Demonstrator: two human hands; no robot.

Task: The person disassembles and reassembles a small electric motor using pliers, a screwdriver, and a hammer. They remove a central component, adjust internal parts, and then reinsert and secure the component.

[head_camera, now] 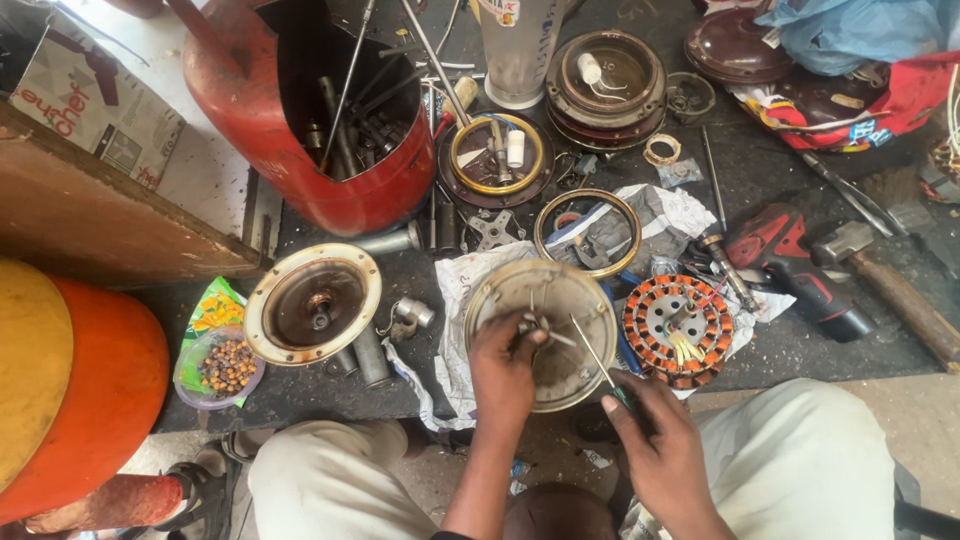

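A round metal fan motor cover [545, 300] lies open side up on crumpled paper in front of me. My left hand [503, 365] rests inside it, fingers pinched on the small metal hub [530, 325] at its centre. My right hand [655, 440] grips a thin screwdriver [592, 350] by its green handle, the tip pointing into the cover near the hub. A copper-wound stator [678, 328] with orange windings sits just right of the cover.
A second motor cover [313, 303] lies to the left, a red cut-open cylinder [320, 120] full of tools behind it. A red drill [790, 260], a hammer [880, 275], rings and more covers crowd the dark bench. A bowl of nuts [225, 365] sits at left.
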